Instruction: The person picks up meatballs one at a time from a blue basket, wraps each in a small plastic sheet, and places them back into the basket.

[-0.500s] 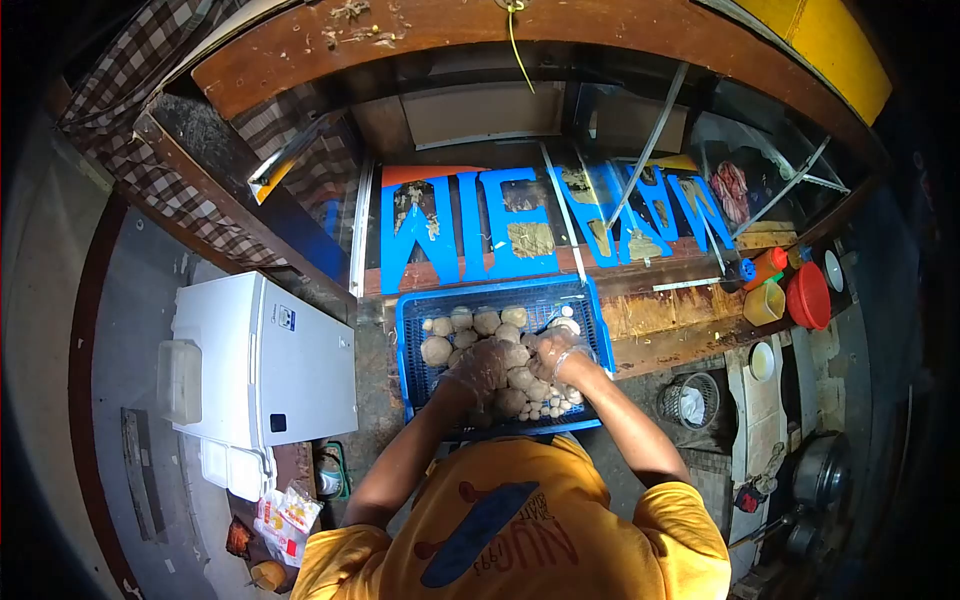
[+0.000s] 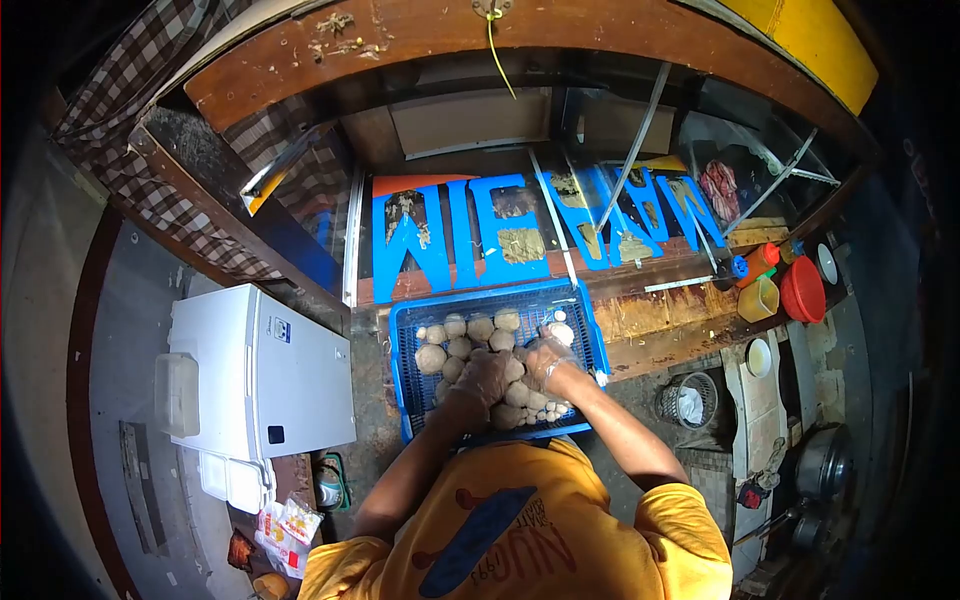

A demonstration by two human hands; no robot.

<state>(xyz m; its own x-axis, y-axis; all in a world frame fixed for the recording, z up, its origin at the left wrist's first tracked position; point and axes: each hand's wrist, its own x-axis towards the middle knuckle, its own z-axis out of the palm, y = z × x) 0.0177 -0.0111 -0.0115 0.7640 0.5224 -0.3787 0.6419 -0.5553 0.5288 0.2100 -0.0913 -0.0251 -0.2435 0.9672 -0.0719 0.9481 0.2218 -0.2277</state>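
Observation:
A blue plastic basket in front of my body holds many round greyish meatballs, large ones at the left and top. Small pale meatballs are gathered near the basket's lower right. My left hand, in a clear plastic glove, reaches into the middle of the pile with its fingers curled round a meatball. Close beside it, my right hand, gloved too, has its fingers bent down among the meatballs; what its fingertips hold is hidden. Several whitish balls lie beyond my right hand.
A white chest freezer stands at my left. Ahead is a glass-fronted stall with blue letters. On the wooden counter at the right are a red bowl and a yellow container. A wire basket sits lower right.
My head view has shifted slightly, so the scene sits a little further left and lower. Both hands stay in the basket, with my left hand slightly nearer the right one.

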